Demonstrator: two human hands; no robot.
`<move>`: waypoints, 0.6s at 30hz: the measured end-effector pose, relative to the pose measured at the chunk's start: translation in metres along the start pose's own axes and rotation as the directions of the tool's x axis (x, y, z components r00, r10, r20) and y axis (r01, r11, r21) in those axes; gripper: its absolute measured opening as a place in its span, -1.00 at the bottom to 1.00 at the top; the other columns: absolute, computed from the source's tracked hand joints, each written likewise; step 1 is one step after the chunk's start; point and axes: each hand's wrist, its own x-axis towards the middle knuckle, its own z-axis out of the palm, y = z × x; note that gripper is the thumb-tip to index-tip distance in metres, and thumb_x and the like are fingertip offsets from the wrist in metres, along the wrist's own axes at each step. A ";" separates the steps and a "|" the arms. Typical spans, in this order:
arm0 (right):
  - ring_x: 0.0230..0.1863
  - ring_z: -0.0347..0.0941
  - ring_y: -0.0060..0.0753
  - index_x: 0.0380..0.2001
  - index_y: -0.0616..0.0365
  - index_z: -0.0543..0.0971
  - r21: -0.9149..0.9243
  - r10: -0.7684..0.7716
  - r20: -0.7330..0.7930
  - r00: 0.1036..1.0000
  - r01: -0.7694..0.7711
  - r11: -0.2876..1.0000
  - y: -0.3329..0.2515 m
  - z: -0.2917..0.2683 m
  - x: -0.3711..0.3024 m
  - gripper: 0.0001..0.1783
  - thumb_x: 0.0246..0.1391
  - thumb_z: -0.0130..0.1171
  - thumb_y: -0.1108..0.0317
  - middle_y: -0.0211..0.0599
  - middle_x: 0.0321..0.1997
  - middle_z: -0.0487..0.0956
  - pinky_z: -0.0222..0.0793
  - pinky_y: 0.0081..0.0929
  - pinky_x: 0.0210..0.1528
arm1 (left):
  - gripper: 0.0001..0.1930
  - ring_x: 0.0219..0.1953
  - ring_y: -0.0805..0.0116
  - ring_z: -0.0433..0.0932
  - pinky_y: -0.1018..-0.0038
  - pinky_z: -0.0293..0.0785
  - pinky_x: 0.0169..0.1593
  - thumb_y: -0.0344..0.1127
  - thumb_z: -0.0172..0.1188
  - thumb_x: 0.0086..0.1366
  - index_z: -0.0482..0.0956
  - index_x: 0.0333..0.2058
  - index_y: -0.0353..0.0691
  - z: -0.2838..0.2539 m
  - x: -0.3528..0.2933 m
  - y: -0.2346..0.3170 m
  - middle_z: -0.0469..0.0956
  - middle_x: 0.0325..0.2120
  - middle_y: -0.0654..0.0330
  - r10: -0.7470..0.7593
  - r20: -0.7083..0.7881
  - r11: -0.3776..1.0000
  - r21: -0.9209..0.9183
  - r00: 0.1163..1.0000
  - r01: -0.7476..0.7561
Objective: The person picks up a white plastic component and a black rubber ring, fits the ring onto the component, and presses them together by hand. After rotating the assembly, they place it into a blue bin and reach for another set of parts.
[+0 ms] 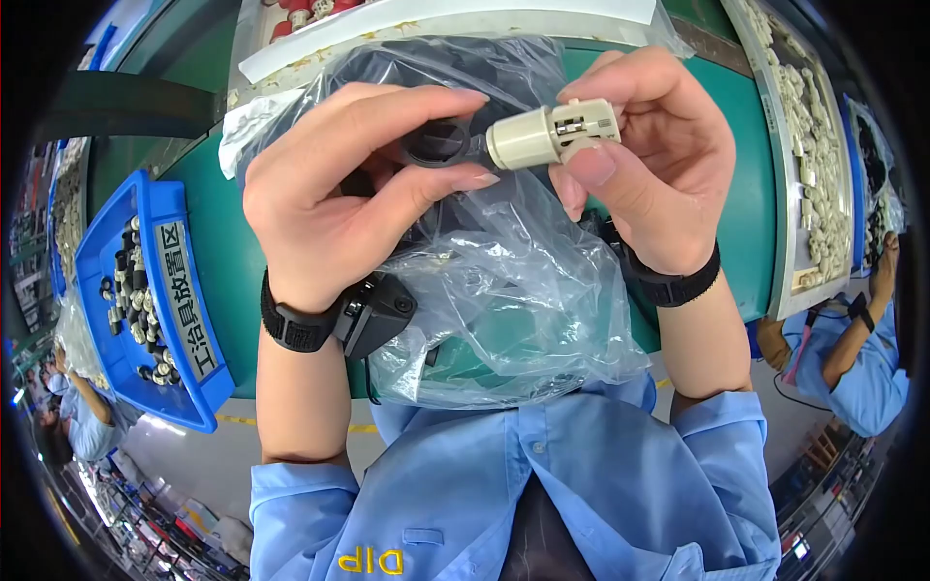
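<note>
Pinched between the thumb and fingers of my left hand (334,179) is a black plastic ring (438,143), its opening tilted toward the right. My right hand (649,155) grips a cream-coloured cylindrical connector (528,138) by its slotted end, thumb in front. The connector's smooth round end points left at the ring, with a small gap between the two. Below both hands a clear plastic bag (504,290) lies crumpled over the bench edge. Dark pieces show through the bag behind my left hand; their shape is hard to make out.
A blue bin (179,320) of black and cream parts stands at the left. On the right a long tray (809,174) holds many cream parts. Red parts (310,12) lie in a tray at the back. The bench mat (717,126) is green. Another person (852,358) works at the right.
</note>
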 end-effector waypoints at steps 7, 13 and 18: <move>-0.56 0.44 -0.50 -0.24 0.42 0.54 -0.525 -0.429 0.207 0.879 0.470 0.710 -0.004 0.003 0.009 -0.69 -0.14 0.33 0.65 -0.09 -0.35 0.55 0.31 -0.62 -0.58 | -0.61 -0.23 0.32 0.57 0.51 0.48 -0.17 -0.54 0.39 -0.02 0.60 -0.14 -0.49 0.002 0.000 -0.002 0.61 -0.26 0.00 -0.078 -0.015 0.996 -0.043 0.997 0.078; -0.52 0.47 -0.46 -0.27 0.36 0.62 -0.596 -0.387 0.276 0.880 0.472 0.650 -0.003 0.011 0.001 -0.64 -0.25 0.43 0.67 -0.14 -0.38 0.57 0.30 -0.63 -0.58 | -0.66 -0.28 0.34 0.57 0.51 0.47 -0.19 -0.56 0.33 -0.01 0.63 -0.18 -0.48 -0.001 0.002 -0.001 0.61 -0.31 0.05 -0.029 0.029 0.999 0.036 0.999 0.028; -0.51 0.48 -0.46 -0.25 0.30 0.64 -0.642 -0.492 0.341 0.801 0.580 0.501 0.007 0.011 0.000 -0.57 -0.32 0.49 0.66 -0.16 -0.38 0.59 0.32 -0.63 -0.57 | -0.66 -0.30 0.38 0.56 0.54 0.45 -0.21 -0.60 0.28 -0.01 0.65 -0.17 -0.44 0.001 0.003 0.000 0.61 -0.35 0.10 -0.018 0.036 0.997 0.070 0.999 0.016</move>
